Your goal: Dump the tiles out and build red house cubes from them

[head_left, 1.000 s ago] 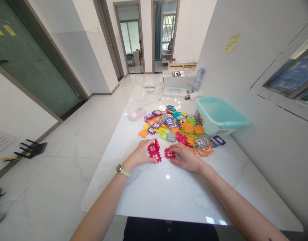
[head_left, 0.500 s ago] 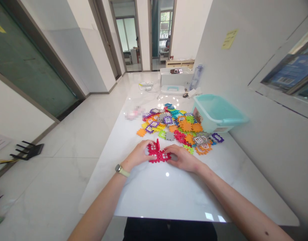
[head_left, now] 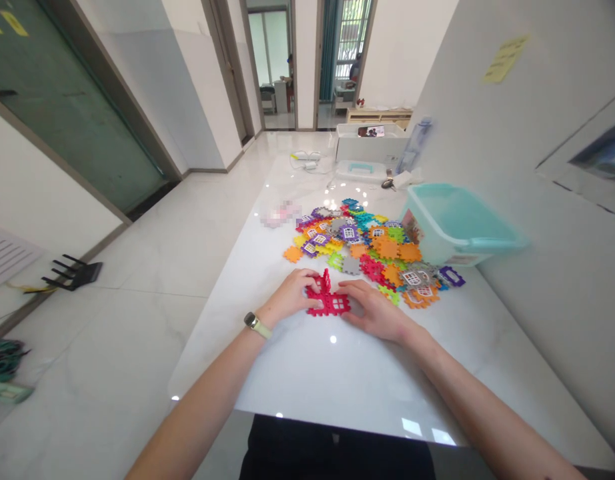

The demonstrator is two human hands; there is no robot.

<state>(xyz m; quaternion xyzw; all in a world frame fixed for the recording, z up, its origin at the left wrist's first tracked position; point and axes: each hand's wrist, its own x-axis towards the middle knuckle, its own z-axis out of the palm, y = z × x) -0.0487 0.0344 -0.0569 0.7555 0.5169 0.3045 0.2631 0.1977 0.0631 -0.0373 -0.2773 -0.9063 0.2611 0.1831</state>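
Observation:
Several red interlocking window tiles (head_left: 339,305) are joined on the white table in front of me, most lying flat and one standing upright near the back. My left hand (head_left: 298,293) is closed on the left side of this group, thumb over the near tile and fingers at the far one. At its right edge is my right hand (head_left: 371,310), with thumb and fingers apart around the corner of the right tile. Whether its fingertips touch the tile, I cannot tell. Just beyond lies a pile of colourful tiles (head_left: 350,233), some with white window inserts.
A turquoise bin (head_left: 457,223) stands at the right by the wall. Farther back are a lidded case (head_left: 360,171), a white box (head_left: 372,148) with a phone on it, a clear bottle (head_left: 415,145), keys (head_left: 388,180) and a white cable (head_left: 307,159). A blurred pinkish item (head_left: 281,215) lies left of the pile.
The camera view has shifted, so the scene sits farther right in the picture. My right fingers have spread and drawn back from the right tile; my left hand keeps its hold.

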